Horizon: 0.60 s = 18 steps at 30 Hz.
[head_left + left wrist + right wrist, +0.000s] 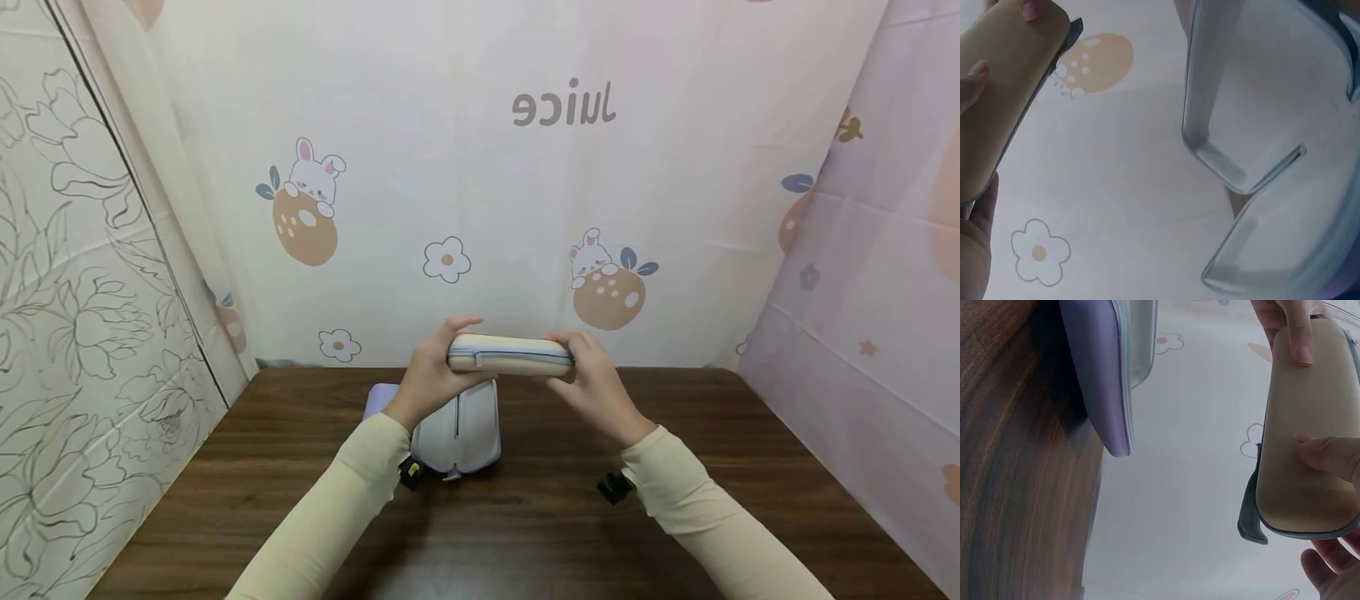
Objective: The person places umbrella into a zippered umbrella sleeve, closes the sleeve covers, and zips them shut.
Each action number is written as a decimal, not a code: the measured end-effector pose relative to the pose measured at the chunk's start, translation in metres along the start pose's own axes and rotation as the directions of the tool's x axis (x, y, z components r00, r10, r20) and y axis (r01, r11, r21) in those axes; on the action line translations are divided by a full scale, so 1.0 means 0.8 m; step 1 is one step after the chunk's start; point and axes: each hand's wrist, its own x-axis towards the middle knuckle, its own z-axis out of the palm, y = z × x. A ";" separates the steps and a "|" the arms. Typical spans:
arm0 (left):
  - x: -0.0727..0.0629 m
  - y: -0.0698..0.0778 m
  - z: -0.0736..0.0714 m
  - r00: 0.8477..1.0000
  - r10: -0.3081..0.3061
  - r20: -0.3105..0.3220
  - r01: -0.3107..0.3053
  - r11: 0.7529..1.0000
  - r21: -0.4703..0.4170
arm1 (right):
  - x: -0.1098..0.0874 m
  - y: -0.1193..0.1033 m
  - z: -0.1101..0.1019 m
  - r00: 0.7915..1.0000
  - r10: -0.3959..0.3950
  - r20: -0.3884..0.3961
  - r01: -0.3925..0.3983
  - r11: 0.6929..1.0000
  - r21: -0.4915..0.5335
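Observation:
A beige zippered case (510,356) is held level above the table between both hands. My left hand (435,362) grips its left end, with the index finger raised. The right hand (596,383) grips the other end, thumb and fingers on opposite faces. Both thumbs press on the case's smooth beige side (1310,412) in the right wrist view. A dark zipper pull (1250,512) sticks out beside one end, and the case appears closed. Below the left hand stands a lavender case (1094,375), opened to show whitish inner panels (476,425), partly hidden by the left hand and forearm.
The dark wooden table (525,533) ends at a pale printed curtain (450,183) behind. Curtains also hang along the left and right sides. Small black devices (615,487) sit at both wrists.

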 end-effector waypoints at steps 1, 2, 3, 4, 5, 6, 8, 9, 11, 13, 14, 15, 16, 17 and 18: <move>0.000 -0.001 0.000 1.000 0.016 0.000 -0.016 1.000 0.015 | 0.000 0.000 0.000 1.000 -0.004 -0.003 0.004 1.000 -0.001; 0.001 -0.001 0.000 0.999 0.035 0.001 -0.035 0.999 0.027 | 0.000 0.000 -0.001 1.000 -0.007 -0.005 0.007 1.000 -0.002; 0.001 -0.002 0.000 0.999 0.053 0.003 -0.054 0.998 0.040 | 0.000 0.000 -0.001 1.000 -0.009 -0.007 0.009 1.000 -0.004; 0.001 -0.002 0.000 0.997 0.071 0.006 -0.071 0.996 0.057 | 0.000 0.000 -0.001 1.000 -0.012 -0.009 0.012 1.000 -0.005; 0.001 -0.003 0.000 0.996 0.086 0.011 -0.087 0.993 0.074 | 0.000 0.000 -0.001 1.000 -0.015 -0.012 0.015 1.000 -0.006; 0.001 -0.003 0.001 0.995 0.098 0.017 -0.099 0.991 0.093 | 0.000 0.000 -0.001 1.000 -0.017 -0.013 0.017 1.000 -0.008; 0.000 -0.003 0.000 0.994 0.108 0.030 -0.111 0.986 0.121 | 0.000 0.000 -0.001 1.000 -0.025 -0.018 0.025 1.000 -0.009; -0.001 -0.003 0.000 0.994 0.105 0.037 -0.109 0.985 0.134 | 0.000 0.000 -0.001 0.999 -0.028 -0.021 0.028 1.000 -0.009; -0.002 -0.003 0.001 0.994 0.097 0.046 -0.102 0.984 0.143 | 0.000 -0.001 -0.001 0.999 -0.031 -0.023 0.031 0.999 -0.009; -0.002 -0.002 0.001 0.995 0.089 0.046 -0.094 0.986 0.139 | 0.000 0.000 -0.001 0.999 -0.035 -0.025 0.035 0.999 -0.012; -0.002 -0.003 0.001 0.995 0.086 0.044 -0.092 0.987 0.136 | 0.000 0.000 -0.001 0.999 -0.034 -0.025 0.034 0.999 -0.014; -0.003 -0.003 0.002 0.995 0.086 0.041 -0.090 0.987 0.131 | 0.001 0.000 -0.001 0.999 -0.034 -0.025 0.033 0.999 -0.018; -0.003 -0.003 0.002 0.996 0.086 0.035 -0.090 0.988 0.124 | 0.001 0.000 -0.001 0.999 -0.034 -0.024 0.033 0.999 -0.023; -0.003 -0.004 0.002 0.996 0.086 0.029 -0.089 0.989 0.122 | 0.001 0.000 -0.001 0.999 -0.037 -0.023 0.036 0.999 -0.029; -0.003 -0.004 0.003 0.996 0.088 0.023 -0.090 0.989 0.117 | 0.001 0.000 -0.002 0.999 -0.040 -0.023 0.039 0.999 -0.037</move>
